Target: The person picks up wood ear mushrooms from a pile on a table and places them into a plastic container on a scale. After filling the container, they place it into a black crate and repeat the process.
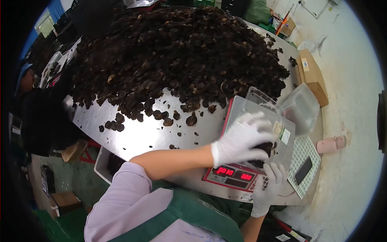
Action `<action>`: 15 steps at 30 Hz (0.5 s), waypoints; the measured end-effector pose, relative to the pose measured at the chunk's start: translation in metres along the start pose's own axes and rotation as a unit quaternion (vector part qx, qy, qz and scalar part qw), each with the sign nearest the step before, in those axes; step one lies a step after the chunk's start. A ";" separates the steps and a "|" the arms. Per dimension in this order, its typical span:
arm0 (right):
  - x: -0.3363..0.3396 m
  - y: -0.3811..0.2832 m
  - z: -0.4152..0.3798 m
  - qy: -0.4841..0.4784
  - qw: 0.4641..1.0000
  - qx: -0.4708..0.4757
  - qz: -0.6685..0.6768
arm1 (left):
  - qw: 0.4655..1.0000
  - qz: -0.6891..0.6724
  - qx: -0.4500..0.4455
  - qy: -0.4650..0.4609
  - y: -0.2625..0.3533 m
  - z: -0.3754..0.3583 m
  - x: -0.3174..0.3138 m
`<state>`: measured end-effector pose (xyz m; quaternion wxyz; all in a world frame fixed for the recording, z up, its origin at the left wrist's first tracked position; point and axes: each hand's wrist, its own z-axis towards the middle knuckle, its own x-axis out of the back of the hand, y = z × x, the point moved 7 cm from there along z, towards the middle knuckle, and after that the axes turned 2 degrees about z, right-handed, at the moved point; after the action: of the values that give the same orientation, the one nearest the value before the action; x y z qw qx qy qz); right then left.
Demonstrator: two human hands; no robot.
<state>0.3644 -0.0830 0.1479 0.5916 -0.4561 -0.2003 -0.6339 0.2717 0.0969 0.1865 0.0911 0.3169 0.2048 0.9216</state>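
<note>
A large heap of dark dried pieces (177, 52) covers the steel table (141, 137). At its near right stands a scale (234, 177) with red digits, and a clear plastic box (282, 133) sits on it. My left hand (242, 139), in a white glove, reaches into the box from the left, its fingers curled over a clump of dark pieces (264, 148). My right hand (271, 181), also gloved, grips the box's near edge from below. More dark pieces lie in the box under my left hand.
Loose pieces (191, 119) are scattered between heap and scale. More clear boxes (302, 105), a cardboard box (312, 76), a pink object (332, 144) and a phone (303, 170) on a label sheet lie at the right. Another person (44, 121) is at the left.
</note>
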 end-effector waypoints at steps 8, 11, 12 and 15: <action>0.022 0.011 0.013 0.063 0.998 -0.011 -0.015 | 0.891 0.372 0.239 -0.106 -0.230 -0.052 0.024; 0.017 0.010 0.016 0.064 0.998 -0.011 -0.011 | 0.911 0.293 0.220 -0.190 -0.250 -0.060 0.012; 0.016 0.009 0.017 0.065 0.998 -0.014 -0.013 | 0.919 0.273 0.204 -0.196 -0.245 -0.059 0.013; 0.015 0.006 0.018 0.063 0.998 -0.025 -0.001 | 0.921 0.275 0.182 -0.210 -0.220 -0.071 0.017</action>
<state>0.3773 -0.0785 0.1673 0.5910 -0.4294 -0.1474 -0.6667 0.2227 0.2768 0.0493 -0.1844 0.5578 0.2495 0.7698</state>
